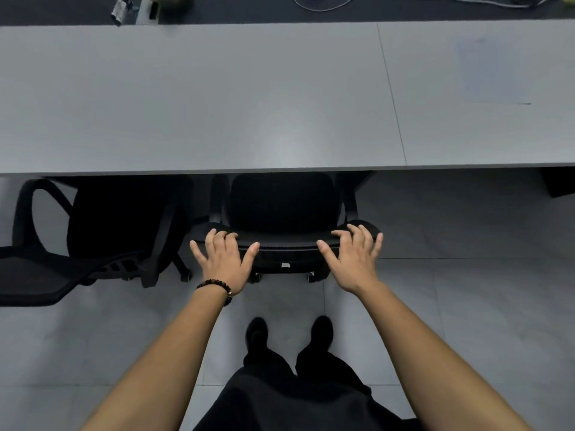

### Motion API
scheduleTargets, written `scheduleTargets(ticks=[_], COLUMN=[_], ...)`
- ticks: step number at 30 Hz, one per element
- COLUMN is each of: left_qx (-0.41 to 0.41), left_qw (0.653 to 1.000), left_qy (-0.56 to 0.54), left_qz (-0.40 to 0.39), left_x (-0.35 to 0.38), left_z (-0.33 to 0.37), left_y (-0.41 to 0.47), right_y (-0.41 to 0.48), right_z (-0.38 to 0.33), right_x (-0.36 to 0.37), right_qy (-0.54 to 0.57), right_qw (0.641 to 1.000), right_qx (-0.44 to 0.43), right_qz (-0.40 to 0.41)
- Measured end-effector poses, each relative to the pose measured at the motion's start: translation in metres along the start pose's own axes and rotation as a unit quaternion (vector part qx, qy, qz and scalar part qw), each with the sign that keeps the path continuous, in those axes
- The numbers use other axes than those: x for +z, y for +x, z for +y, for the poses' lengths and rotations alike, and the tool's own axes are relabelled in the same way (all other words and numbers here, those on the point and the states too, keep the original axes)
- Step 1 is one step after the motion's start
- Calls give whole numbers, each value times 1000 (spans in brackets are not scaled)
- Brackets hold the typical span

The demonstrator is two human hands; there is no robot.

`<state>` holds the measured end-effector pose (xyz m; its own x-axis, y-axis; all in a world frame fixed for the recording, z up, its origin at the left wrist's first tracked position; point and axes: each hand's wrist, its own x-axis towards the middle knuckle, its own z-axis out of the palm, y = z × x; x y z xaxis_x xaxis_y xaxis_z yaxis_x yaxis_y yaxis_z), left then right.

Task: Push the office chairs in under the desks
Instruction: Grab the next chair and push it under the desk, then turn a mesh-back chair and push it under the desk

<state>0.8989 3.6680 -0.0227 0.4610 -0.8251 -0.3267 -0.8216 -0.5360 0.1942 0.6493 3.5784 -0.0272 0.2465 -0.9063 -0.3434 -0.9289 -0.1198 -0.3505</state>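
Note:
A black office chair (283, 206) stands straight ahead, its seat partly under the front edge of the long grey desk (217, 104). My left hand (222, 258) rests on the left end of the chair's backrest top, fingers spread. My right hand (353, 256) lies on the right end of the same backrest, fingers also spread. Neither hand wraps tightly around the rim. A second black office chair (118, 225) stands to the left, turned at an angle, its mesh backrest sticking out toward the lower left and its seat partly under the desk.
The desk runs the full width of the view, with a seam (392, 94) on the right. Cables (320, 3) and small items lie beyond its far edge. My feet (289, 334) stand on grey floor tiles just behind the chair. A dark object (560, 181) sits under the desk at right.

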Motion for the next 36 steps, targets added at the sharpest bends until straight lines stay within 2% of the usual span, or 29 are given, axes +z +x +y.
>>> scheduleTargets(ticks=[9,14,17,20,25,28,31,36], left_qx=[-8,-6,14,37,25,4,1,65], left_qw=[1000,1000,991,953,896,877,877,892], left_qy=[-4,-26,-133,-292,-436,-479,-477,-414], left_qz=[11,9,29,76,78,40,-48,-170], left_x=[-6,-11,-28,-59,-96,-86,-59,-30], left_z=[3,-1,-3,-9,-40,-61,-77,-60], left_y=[23,18,9,-13,-69,-101,-122,-136], right_y=[27,20,13,-6,-82,-141,-201,-288], right_z=[-11,-13,-18,-24,-42,-45,-40,-25], right_x=[-10,-12,-25,-45,-57,-33,6,47], right_qy=[-18,13,52,163,313,374,408,442], right_qw=[1000,1000,998,986,945,919,895,846], right_qx=[-7,10,25,16,28,76,148,255], right_qz=[-3,9,3,18,85,98,106,157])
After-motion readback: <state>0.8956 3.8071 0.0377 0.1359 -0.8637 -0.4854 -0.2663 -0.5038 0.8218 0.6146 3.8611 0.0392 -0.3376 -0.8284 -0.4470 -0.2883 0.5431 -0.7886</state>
